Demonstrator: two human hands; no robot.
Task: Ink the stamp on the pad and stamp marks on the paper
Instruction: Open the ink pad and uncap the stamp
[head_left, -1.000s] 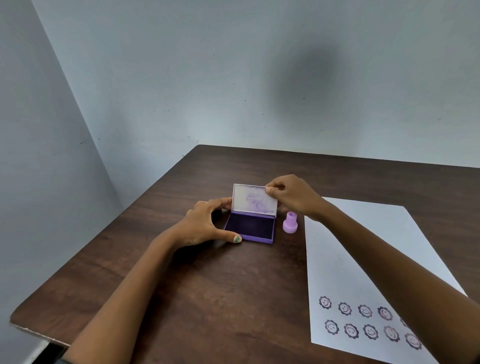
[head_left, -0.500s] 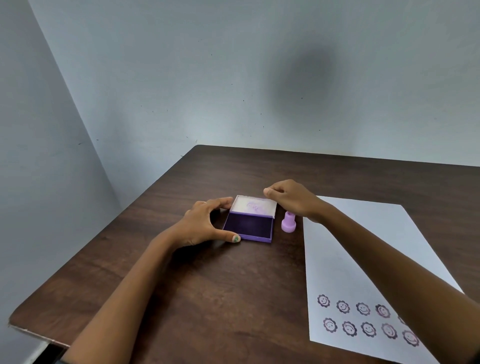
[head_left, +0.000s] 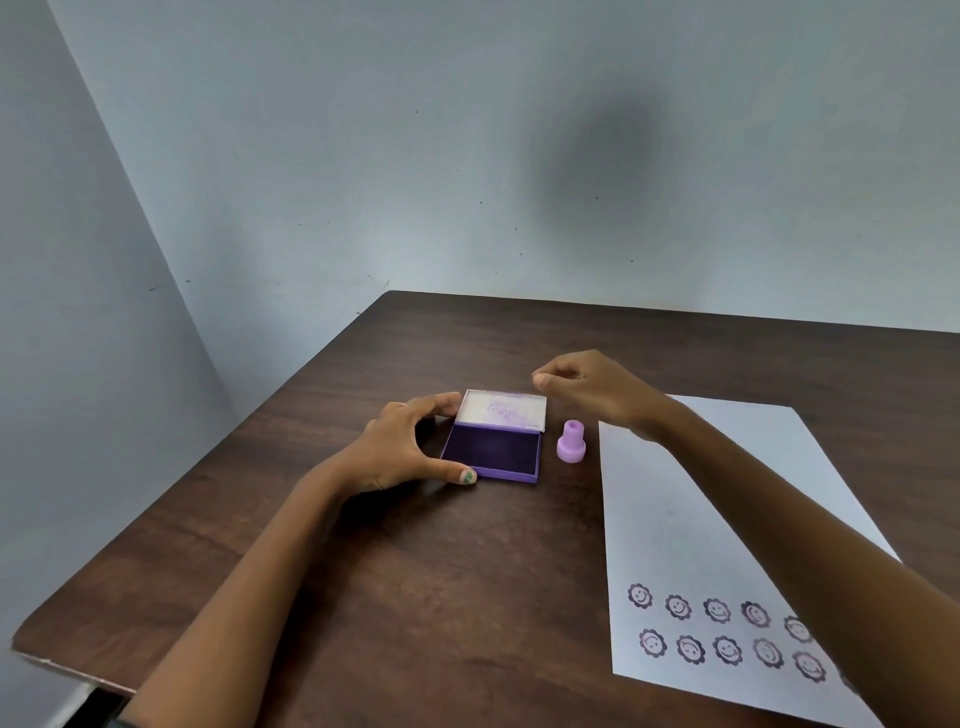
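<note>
A purple ink pad (head_left: 491, 451) lies open on the table, its white lid (head_left: 503, 410) folded flat behind the dark pad. My left hand (head_left: 402, 449) grips the pad's left side between thumb and fingers. A small lilac stamp (head_left: 571, 442) stands upright just right of the pad, untouched. My right hand (head_left: 592, 387) hovers above and behind the stamp, fingers curled with nothing in them, just clear of the lid's far right corner. The white paper (head_left: 691, 519) lies to the right, with two rows of purple smiley flower marks (head_left: 717, 629) near its front edge.
The dark wooden table (head_left: 415, 597) fills the lower view; its left edge and near left corner drop off close to my left forearm. Grey walls stand behind and to the left.
My right hand laid the lid back from upright to flat, then let go and lifted away. My left hand kept its hold on the pad.
</note>
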